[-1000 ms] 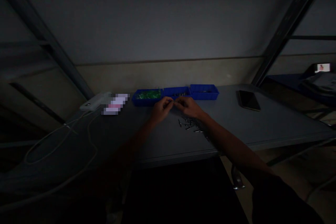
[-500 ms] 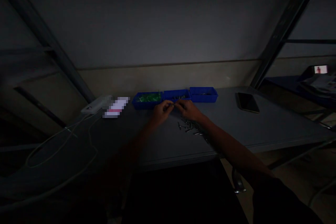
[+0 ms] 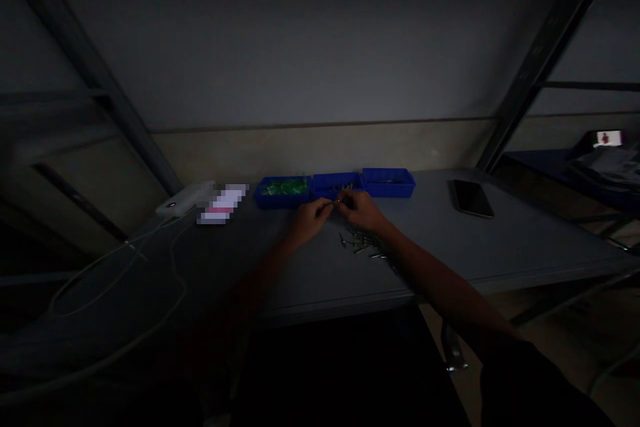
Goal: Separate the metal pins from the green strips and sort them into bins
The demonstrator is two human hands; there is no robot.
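Observation:
In the dim light my left hand and my right hand meet above the table, in front of the middle bin. Both are closed in a pinch, fingertip to fingertip. A small shiny metal piece shows between them; its exact kind is too small and dark to tell. Below my right hand lies a loose pile of thin metal screw-like pieces, partly hidden by my right forearm. The middle blue bin holds small metal parts, and the right blue bin has a few thin dark pieces.
The left blue bin contains green, plastic-looking items. A lit phone and a white power strip with cables lie on the left of the grey table. A dark phone lies at the right. Metal posts rise at both sides.
My hands have lowered slightly towards me and remain together. More of the shiny metal piece shows between the fingertips. The bins and the pile look unchanged.

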